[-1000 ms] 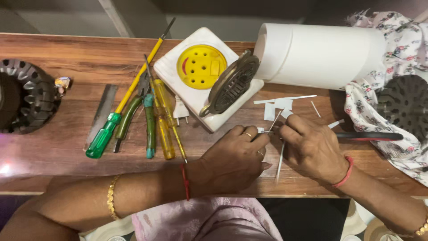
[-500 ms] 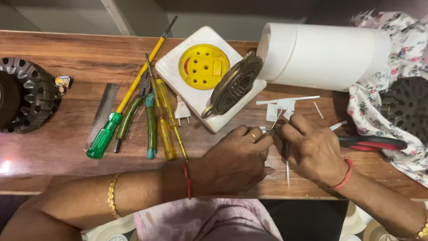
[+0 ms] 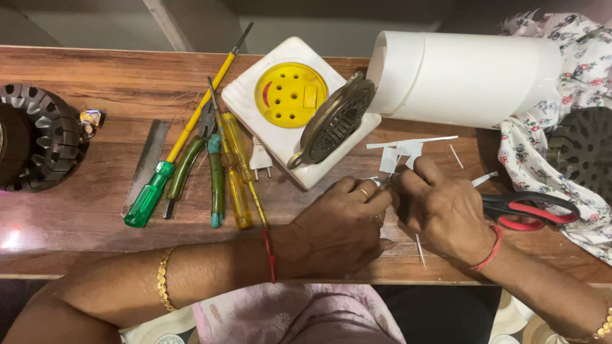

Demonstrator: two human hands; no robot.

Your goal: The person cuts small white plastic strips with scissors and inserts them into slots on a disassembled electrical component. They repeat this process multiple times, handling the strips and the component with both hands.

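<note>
A dark round ribbed part [image 3: 35,143] is lying at the far left of the wooden surface [image 3: 95,83]. Next to it, a flat metal file [image 3: 146,162], a green-handled screwdriver [image 3: 150,194], green-handled pliers [image 3: 204,169] and yellow screwdrivers [image 3: 236,172] are resting side by side. A white square casing with a yellow disc [image 3: 290,95] is sitting behind them, with a round metal grille [image 3: 335,121] leaning on it. At centre, the left hand [image 3: 338,226] and right hand [image 3: 446,210] are meeting fingertip to fingertip, both pinching shut on a tiny white paper piece [image 3: 376,182], thin and mostly hidden. White paper scraps [image 3: 405,153] are lying just beyond. Red-handled scissors [image 3: 532,210] are lying by the right hand, below a white cylinder [image 3: 465,76] and floral cloth [image 3: 574,76].
</note>
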